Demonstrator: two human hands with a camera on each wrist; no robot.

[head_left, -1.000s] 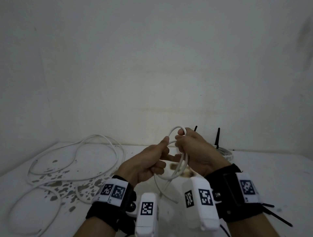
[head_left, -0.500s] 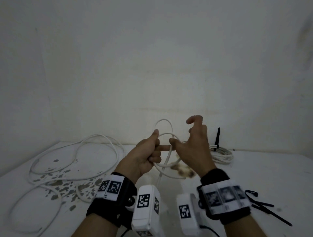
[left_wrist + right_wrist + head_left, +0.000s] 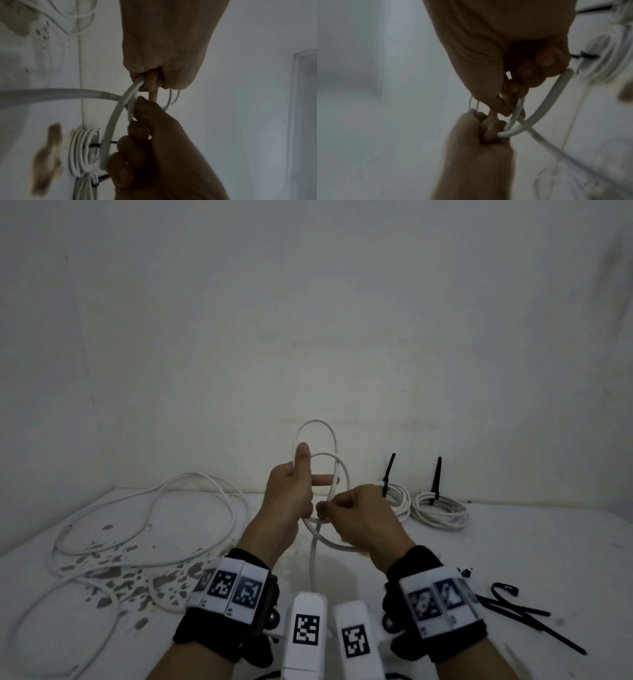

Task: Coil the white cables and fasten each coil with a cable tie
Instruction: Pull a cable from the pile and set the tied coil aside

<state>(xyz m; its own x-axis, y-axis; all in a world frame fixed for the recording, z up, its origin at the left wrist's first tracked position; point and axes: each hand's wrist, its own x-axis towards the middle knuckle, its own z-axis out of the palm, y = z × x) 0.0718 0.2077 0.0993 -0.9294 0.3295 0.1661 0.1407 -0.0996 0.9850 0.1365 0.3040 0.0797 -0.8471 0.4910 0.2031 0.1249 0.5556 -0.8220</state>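
A white cable [image 3: 334, 465] stands in two loops in front of me, above the white table [image 3: 513, 546]. My left hand [image 3: 298, 491] grips the loops with its lower fingers curled, thumb up and forefinger pointing right. In the left wrist view the white cable [image 3: 135, 86] runs into that fist. My right hand [image 3: 329, 510] sits just right of and below it and pinches the cable strand; the right wrist view shows the fingertips [image 3: 511, 86] closed on the white cable [image 3: 518, 106]. From the hands the cable hangs down to the table [image 3: 312, 556].
The rest of the loose cable [image 3: 144, 529] sprawls over the stained left side of the table. Two coils tied with black ties [image 3: 399, 499] [image 3: 442, 508] lie at the back right by the wall. Spare black cable ties [image 3: 513, 609] lie at the right front.
My right hand, half a second ago raised with spread fingers beside the loop, has come down and pinched the cable below my left hand. A second loop now stands above my left thumb.
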